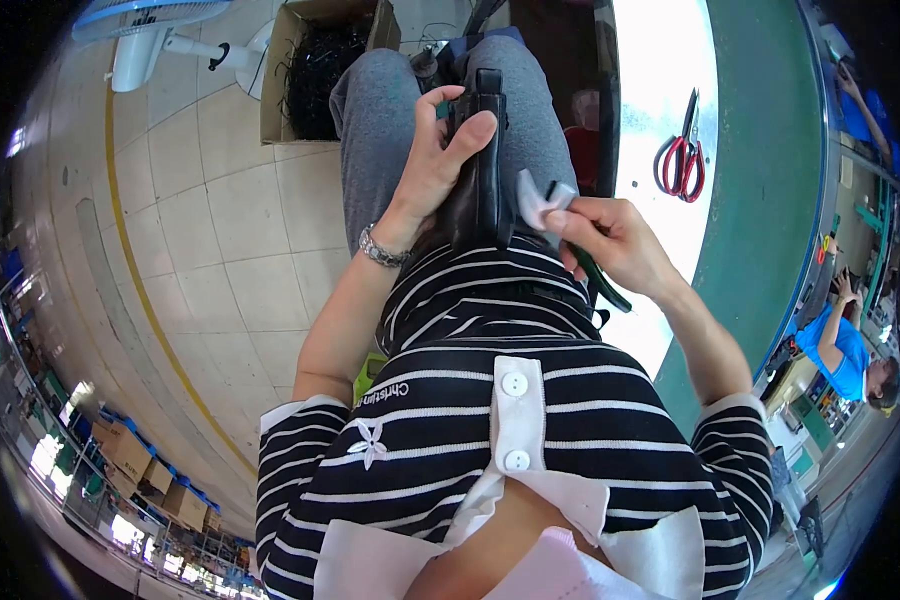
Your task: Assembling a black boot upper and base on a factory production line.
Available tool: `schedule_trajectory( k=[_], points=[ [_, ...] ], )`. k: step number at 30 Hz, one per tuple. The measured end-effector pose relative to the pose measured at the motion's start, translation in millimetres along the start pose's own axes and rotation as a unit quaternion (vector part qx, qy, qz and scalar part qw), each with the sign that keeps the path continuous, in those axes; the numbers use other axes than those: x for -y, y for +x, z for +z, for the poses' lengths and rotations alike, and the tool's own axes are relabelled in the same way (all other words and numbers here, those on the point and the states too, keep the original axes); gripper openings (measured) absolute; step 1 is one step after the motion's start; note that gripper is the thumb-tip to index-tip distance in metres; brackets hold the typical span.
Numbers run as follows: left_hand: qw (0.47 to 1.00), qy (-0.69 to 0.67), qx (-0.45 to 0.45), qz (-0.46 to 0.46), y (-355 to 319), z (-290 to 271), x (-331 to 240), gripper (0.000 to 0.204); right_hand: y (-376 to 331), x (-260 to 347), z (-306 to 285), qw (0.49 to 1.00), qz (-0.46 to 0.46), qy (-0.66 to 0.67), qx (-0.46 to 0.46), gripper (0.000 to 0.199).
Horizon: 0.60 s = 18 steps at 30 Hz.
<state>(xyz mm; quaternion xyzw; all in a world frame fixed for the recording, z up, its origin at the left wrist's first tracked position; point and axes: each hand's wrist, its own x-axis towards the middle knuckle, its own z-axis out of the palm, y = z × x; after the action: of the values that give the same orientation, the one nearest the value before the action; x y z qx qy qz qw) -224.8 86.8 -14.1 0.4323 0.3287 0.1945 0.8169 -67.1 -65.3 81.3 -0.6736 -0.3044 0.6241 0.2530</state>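
Black, glossy, leather-like material makes up the pouch-shaped piece [488, 195] that stands lengthwise on the person's lap, between the grey-trousered thighs [380, 110] and close to the striped shirt [440, 300]. The left hand [425, 180] is on its left side: the thumb lies over the piece near its upper end, and the forefinger curls toward the same end with a gap between the two. The other fingers are hidden behind, so I cannot tell how tightly they close. A metal-looking bracelet [383, 248] circles that wrist.

Just right of the black piece, the right hand [615, 240] pinches a folded whitish strip [533, 205] between thumb and forefinger; whether it is cloth or film I cannot tell. Below this hand a dark green, narrow thing [603, 282] slants down to the right; whether the fingers hold it is unclear.

Red-handled scissors [682, 165] lie on the white part of the table [660, 50], blades pointing away from the person. Beyond the knees, to the left, a cardboard box [385, 30] holds tangled black strands [320, 75], with a fan [140, 50] farther left on the tiled floor [205, 220]
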Motion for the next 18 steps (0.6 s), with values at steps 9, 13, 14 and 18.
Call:
schedule_trajectory(
  k=[9, 13, 14, 18],
  points=[
    [0.995, -0.087, -0.013, -0.044, 16.2, -4.1, -6.0, 0.075, -37.4, -152.6, -30.3, 0.864, 0.130, -0.305, -0.379, 0.042],
    [0.997, -0.069, -0.011, -0.039, 10.7, 3.2, -5.6, 0.075, -44.9, -184.0, -32.7, 0.835, 0.180, -0.336, -0.397, 0.050],
    [0.998, -0.047, -0.014, -0.031, 8.9, 6.2, -6.8, 0.077, -46.4, -194.1, -31.7, 0.831, 0.155, -0.353, -0.401, 0.053],
    [0.999, 0.033, -0.003, 0.031, 5.6, -15.8, 21.1, 0.087, -38.0, -178.5, -17.2, 0.805, 0.086, -0.416, -0.414, 0.055]
  ],
)
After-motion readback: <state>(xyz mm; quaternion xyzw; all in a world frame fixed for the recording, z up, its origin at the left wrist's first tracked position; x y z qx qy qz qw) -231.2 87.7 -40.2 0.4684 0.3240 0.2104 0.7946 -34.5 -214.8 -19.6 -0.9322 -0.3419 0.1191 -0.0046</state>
